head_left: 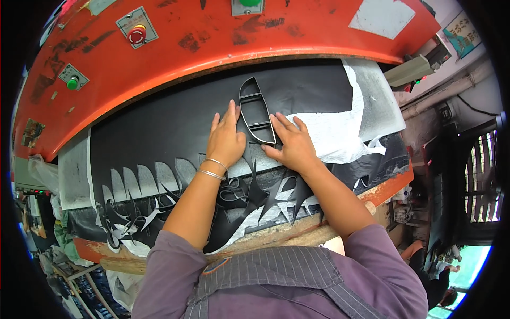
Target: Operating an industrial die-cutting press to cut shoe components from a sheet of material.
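A metal-edged cutting die (256,110), long and pointed with two cross bars, rests on a black sheet of leather-like material (175,117). My left hand (226,139) lies on the sheet left of the die, fingers stretched out. On the other side my right hand (293,141) is spread, its fingertips at the die's right edge and its thumb near the lower tip. Whether the fingertips press on the die is hard to tell. Along the sheet's near edge runs a row of curved cut-outs (147,178), with ragged black scraps (257,191) hanging below them.
An orange press beam (175,40) spans the far side, bearing a red stop button (136,35) and a green button (73,83). White backing (337,130) is folded out at right on the grey cutting bed (380,106). A worn wooden edge (297,228) runs nearest me.
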Demonstrator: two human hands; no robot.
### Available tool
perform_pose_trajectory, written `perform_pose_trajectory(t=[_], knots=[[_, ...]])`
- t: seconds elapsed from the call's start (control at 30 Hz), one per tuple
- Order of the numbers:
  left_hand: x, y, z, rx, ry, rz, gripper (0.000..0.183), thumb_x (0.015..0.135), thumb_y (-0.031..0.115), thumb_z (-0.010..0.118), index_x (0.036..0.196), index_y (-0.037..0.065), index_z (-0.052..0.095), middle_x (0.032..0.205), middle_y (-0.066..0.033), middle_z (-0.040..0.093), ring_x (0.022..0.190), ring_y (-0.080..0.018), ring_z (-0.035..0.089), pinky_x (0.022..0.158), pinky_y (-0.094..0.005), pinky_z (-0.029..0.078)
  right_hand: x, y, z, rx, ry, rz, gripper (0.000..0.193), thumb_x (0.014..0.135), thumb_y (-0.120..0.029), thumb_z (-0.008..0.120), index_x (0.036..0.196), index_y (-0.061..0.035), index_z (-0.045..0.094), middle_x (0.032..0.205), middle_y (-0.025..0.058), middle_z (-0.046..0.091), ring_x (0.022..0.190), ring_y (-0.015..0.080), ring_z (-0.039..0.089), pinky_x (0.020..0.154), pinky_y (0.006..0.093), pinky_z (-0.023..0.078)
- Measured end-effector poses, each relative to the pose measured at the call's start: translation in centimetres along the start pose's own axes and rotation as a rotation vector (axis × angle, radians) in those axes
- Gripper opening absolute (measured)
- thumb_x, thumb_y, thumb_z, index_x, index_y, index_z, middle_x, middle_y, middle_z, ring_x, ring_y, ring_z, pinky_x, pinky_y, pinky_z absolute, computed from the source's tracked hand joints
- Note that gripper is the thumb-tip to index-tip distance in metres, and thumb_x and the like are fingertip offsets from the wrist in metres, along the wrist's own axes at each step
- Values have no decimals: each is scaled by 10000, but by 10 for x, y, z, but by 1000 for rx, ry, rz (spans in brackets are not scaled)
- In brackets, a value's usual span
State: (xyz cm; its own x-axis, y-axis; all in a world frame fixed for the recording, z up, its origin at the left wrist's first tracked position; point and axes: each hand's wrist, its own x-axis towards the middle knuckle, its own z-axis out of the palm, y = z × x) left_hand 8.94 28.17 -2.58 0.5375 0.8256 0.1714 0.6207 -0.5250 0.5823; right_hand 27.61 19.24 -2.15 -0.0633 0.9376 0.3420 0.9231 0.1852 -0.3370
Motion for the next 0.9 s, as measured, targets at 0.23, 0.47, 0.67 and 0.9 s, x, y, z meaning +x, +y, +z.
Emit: perform_pose_trajectory(t=[0.23,0.47,0.67,0.9], knots=[[-50,-1,-12,399,46,116,573,891,291,536,1396,57,400,1441,-136,412,1361,-321,330,1117,-498,224,-11,-13,7,-89,29,38,702,759,-454,675,1295,-28,521,1274,207,560,1204,272,520,1067,448,313],[-156,-5,-64,375,-15,143,550,876,317,583,1354,71,471,1439,-164,407,1356,-323,340,1113,-476,245,-13,-12,-2,-118,-37,72,750,789,-508,647,1356,-53,463,1332,194,516,1257,279,474,1073,458,294],[-167,-50,-174,-287,543,-279,247,932,223,563,1011,3,642,1025,-114,670,994,-194,618,887,-321,469,-43,-23,-25,333,228,207,740,772,-343,757,1348,-4,442,1270,234,534,1144,345,543,954,413,419],[-125,-52,-280,281,1260,197,256,977,164,472,814,1,582,735,-93,541,757,-226,535,709,-346,436,68,-104,-117,733,703,-18,253,841,-114,701,987,-6,525,800,60,575,667,128,544,597,257,461]])
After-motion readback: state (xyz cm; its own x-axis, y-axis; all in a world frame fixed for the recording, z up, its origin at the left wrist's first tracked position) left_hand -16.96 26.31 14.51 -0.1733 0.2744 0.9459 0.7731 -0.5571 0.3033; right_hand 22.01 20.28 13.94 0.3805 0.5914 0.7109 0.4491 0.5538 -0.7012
